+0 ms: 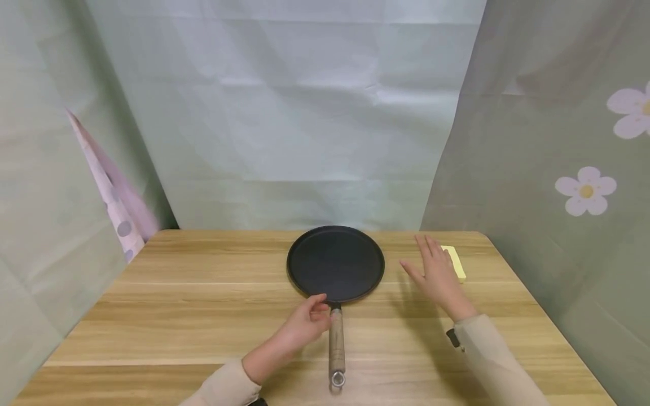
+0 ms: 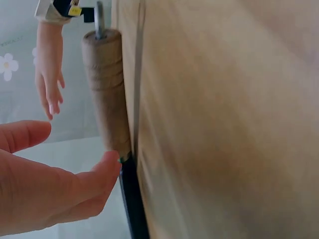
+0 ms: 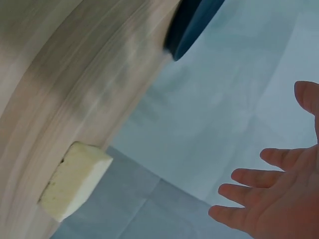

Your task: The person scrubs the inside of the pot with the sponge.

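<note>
A round black flat pan (image 1: 335,262) lies on the wooden table, its wooden handle (image 1: 337,344) pointing toward me. My left hand (image 1: 307,320) is just left of the handle, fingers loosely bent and thumb apart. In the left wrist view its fingertips (image 2: 113,158) overlap the handle's junction with the black neck. Over the table's right side, my right hand (image 1: 440,277) holds nothing, fingers spread. A pale yellow, sponge-like block (image 1: 456,264) lies beside it, partly hidden behind the hand. The right wrist view shows this block (image 3: 76,180) apart from the spread fingers (image 3: 244,193).
The wooden table (image 1: 178,304) ends at a back edge just behind the pan. Pale green cloth (image 1: 304,113) hangs behind it, and flower-printed cloth (image 1: 538,237) runs along the right. At the left, a polka-dotted cloth (image 1: 122,225) shows through a gap.
</note>
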`<state>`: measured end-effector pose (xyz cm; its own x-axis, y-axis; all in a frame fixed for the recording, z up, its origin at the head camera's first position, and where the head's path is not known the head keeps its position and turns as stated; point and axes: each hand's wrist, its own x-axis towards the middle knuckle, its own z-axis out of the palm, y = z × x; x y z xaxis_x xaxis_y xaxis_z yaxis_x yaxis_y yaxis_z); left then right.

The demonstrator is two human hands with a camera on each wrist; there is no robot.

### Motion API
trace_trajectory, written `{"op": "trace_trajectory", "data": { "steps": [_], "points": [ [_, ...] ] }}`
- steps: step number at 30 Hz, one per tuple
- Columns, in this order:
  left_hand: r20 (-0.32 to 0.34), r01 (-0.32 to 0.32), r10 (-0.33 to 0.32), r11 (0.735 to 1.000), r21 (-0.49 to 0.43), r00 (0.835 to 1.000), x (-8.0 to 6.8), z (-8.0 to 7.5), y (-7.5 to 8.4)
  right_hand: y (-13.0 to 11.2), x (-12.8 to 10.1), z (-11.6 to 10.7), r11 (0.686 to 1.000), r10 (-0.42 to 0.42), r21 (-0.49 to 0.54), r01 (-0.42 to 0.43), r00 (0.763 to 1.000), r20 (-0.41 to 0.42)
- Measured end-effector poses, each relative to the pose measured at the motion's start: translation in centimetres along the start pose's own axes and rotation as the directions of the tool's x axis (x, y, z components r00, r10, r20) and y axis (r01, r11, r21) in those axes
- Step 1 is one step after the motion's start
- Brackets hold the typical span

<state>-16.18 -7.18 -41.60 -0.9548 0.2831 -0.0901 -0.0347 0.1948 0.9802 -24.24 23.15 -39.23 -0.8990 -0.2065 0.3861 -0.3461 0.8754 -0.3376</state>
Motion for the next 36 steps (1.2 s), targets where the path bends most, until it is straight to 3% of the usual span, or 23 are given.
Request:
{"op": "trace_trajectory", "data": {
  "steps": [8, 16, 25, 36],
  "points": [
    [0.01, 0.096, -0.096, 0.993, -0.068, 0.995, -0.2, 0.6, -0.6, 1.6, 0.5, -0.1, 1.0, 0.027, 0.014, -0.028, 0.999, 0.03],
    [0.004, 0.09, -0.09, 0.99, -0.109, 0.996, -0.2, 1.3, -1.0, 3.3, 1.2, -0.4, 0.997, 0.057, 0.047, -0.059, 0.997, 0.045],
    [0.021, 0.13, -0.128, 0.979, -0.157, 0.992, -0.3, 1.7, -1.4, 5.3, 1.9, -0.8, 0.989, 0.102, 0.098, -0.114, 0.988, 0.119],
    [0.033, 0.154, -0.151, 0.979, -0.137, 0.988, -0.4, 2.0, -1.8, 8.1, 2.6, -0.8, 0.977, 0.141, 0.129, -0.171, 0.967, 0.213]
  ]
}}
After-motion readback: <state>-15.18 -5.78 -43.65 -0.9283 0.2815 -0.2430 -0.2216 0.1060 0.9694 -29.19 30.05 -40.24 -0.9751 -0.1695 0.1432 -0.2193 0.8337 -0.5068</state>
